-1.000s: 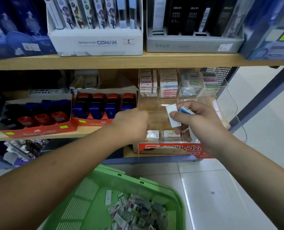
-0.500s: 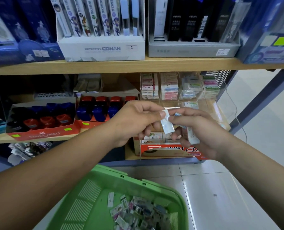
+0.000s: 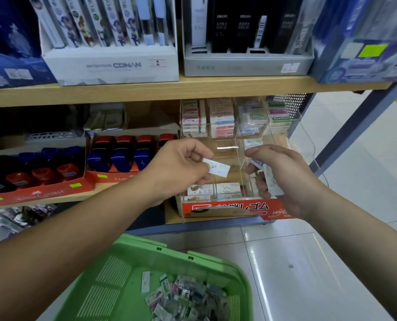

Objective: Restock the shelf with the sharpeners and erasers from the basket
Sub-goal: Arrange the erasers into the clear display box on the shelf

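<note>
Left grip [image 3: 183, 169] pinches one eraser [image 3: 217, 169]; right grip [image 3: 285, 179] clasps spare erasers [image 3: 271, 184]; acrylic organiser [image 3: 239, 207] just beyond both grips; judgement: I would seat it flat, label up, in a matching cell.

Clear glossy acrylic organiser [image 3: 297, 126], matt wood shelf [image 3: 146, 92], green plastic basket [image 3: 216, 262], shiny tile floor [image 3: 332, 262], film-wrapped erasers [image 3: 183, 297].
</note>
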